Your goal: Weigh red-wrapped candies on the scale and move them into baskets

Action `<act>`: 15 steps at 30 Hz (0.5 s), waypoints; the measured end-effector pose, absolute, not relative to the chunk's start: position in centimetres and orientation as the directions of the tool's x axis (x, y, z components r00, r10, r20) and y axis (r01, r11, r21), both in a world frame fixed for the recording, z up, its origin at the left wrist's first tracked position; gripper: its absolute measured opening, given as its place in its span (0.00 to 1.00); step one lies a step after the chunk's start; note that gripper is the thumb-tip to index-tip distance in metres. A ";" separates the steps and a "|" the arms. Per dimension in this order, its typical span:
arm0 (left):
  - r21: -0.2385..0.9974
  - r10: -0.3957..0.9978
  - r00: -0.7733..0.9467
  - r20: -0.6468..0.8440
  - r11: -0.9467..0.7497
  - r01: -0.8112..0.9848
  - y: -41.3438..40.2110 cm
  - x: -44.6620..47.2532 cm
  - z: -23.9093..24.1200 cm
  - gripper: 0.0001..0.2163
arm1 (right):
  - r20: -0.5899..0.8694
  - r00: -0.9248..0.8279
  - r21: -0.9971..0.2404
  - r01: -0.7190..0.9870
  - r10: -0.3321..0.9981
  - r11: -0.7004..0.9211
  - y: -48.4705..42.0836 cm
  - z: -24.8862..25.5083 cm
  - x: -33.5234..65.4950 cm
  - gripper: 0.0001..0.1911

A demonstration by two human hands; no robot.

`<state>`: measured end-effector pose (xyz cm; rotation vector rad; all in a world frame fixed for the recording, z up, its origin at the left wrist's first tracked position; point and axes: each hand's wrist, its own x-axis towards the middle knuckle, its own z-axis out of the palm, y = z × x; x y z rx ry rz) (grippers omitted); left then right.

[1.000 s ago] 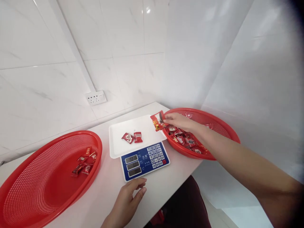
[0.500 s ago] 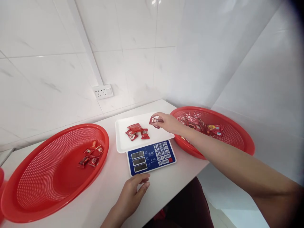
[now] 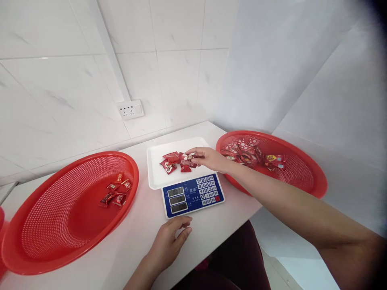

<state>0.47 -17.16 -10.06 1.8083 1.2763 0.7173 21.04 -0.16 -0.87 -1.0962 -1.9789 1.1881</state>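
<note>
A digital scale with a blue keypad (image 3: 193, 195) carries a white weighing tray (image 3: 157, 177). Several red wrapped candies (image 3: 171, 163) lie on that tray. My right hand (image 3: 208, 159) reaches over the tray from the right, its fingertips pinched on a red candy (image 3: 190, 158) at the pile. My left hand (image 3: 169, 241) rests on the white table (image 3: 133, 241) just in front of the scale, fingers loosely curled and holding nothing.
A large red mesh basket (image 3: 36, 225) at the left holds several candies (image 3: 116, 193). Another red basket (image 3: 305, 177) at the right holds many candies (image 3: 254, 153). A wall socket (image 3: 130, 109) sits on the tiled wall behind. The table edge runs near my body.
My right hand carried a candy from the right basket leftward over the scale tray to the pile, where more candies now lie. The left hand stayed put. The camera shifted slightly.
</note>
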 end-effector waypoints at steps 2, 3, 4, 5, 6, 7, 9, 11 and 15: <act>0.849 0.943 0.334 0.000 -0.177 0.499 -17.1 0.5 -10.2 0.13 | 0.108 -0.563 -0.860 0.361 0.820 0.361 -0.5 -1.5 20.4 0.16; 0.848 0.942 0.335 -0.004 -0.175 0.501 -17.1 0.4 -10.3 0.13 | 0.137 -0.587 -0.828 0.375 0.798 0.418 -0.6 -1.8 20.1 0.16; 0.847 0.942 0.336 -0.007 -0.174 0.502 -17.0 0.4 -10.4 0.13 | 0.171 -0.603 -0.783 0.397 0.779 0.479 -0.7 -2.0 19.8 0.15; 0.847 0.941 0.338 -0.008 -0.173 0.502 -17.0 0.4 -10.4 0.13 | 0.204 -0.612 -0.727 0.428 0.764 0.537 -0.8 -2.0 19.6 0.16; 0.848 0.940 0.340 -0.008 -0.174 0.501 -17.0 0.4 -10.5 0.13 | 0.235 -0.608 -0.666 0.467 0.758 0.582 -0.8 -2.0 19.6 0.17; 0.848 0.939 0.342 -0.008 -0.175 0.500 -17.0 0.4 -10.5 0.13 | 0.264 -0.595 -0.607 0.510 0.759 0.610 -0.7 -1.8 19.7 0.17; 0.846 0.937 0.351 -0.004 -0.183 0.500 -17.0 0.4 -10.5 0.12 | 0.313 -0.530 -0.521 0.599 0.788 0.609 -0.5 -1.1 20.7 0.18; 0.841 0.928 0.372 -0.005 -0.197 0.503 -17.1 0.4 -10.3 0.12 | 0.328 -0.414 -0.490 0.694 0.849 0.528 -0.2 -0.3 22.7 0.16; 0.829 0.876 0.482 -0.031 -0.246 0.502 -17.5 0.6 -9.5 0.10 | 0.177 -0.152 -0.398 0.893 0.972 0.212 0.0 0.3 28.9 0.09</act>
